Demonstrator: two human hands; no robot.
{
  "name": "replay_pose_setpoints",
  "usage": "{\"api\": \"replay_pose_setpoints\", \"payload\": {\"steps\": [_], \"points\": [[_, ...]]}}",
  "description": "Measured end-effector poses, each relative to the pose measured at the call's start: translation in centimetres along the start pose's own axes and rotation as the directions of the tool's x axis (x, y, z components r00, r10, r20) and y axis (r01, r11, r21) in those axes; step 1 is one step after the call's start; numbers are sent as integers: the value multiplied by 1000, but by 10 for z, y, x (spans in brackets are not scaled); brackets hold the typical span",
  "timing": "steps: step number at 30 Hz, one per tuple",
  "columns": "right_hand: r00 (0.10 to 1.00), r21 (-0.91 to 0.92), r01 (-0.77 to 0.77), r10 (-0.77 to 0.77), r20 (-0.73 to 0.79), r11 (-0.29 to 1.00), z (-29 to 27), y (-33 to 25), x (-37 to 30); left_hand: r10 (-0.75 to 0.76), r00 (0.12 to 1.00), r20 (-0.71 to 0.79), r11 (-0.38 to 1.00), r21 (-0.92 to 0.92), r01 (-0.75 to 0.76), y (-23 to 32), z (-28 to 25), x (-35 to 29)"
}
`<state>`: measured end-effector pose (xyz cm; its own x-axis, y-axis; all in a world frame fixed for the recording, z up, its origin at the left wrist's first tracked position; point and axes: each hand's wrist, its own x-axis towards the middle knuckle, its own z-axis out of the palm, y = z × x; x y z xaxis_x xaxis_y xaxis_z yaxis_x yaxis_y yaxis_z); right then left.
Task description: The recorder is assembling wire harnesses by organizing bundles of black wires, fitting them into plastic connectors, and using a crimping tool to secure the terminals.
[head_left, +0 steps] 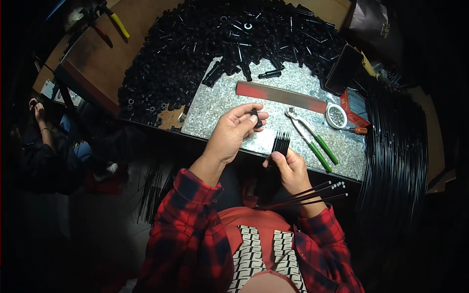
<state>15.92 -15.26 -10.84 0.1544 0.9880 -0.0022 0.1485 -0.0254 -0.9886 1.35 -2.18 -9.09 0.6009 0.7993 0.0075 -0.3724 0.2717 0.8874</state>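
Head view: a small black part [256,118] is pinched between the thumb and fingers of the left hand [233,128], to the left of the green-handled pliers [316,153]. A bundle of thin black rods [281,143] is gripped by the right hand [291,169], left of the pliers' handles, with its exposed ends pointed away. White-tipped strands [342,183] are seen across the right forearm [312,210], on the near side of the pliers; whether they belong to the bundle cannot be told. The pliers are laid on the grey tabletop [210,110], touched by neither hand; a red-painted bar [281,96] is set beyond them, a white dish [338,127] of small metal pieces [336,117] just to their right, and a heap of black parts [195,53] farther beyond. The step in hand is judged to be the handling of one part beside the bundle, the two being held near but apart. For any joining of them, one rod end would need to be singled out and steadied, with the part squared to it.
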Motion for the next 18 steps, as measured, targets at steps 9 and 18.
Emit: {"api": "replay_pose_setpoints", "payload": {"steps": [9,18], "points": [[1000,-25,-5,6,17,1000,2,-8,0,-120,991,66,982,-142,129,1,2,-6],[999,36,15,-16,40,999,4,-5,1,-116,979,168,956,-250,156,-9,-4,-3]]}}
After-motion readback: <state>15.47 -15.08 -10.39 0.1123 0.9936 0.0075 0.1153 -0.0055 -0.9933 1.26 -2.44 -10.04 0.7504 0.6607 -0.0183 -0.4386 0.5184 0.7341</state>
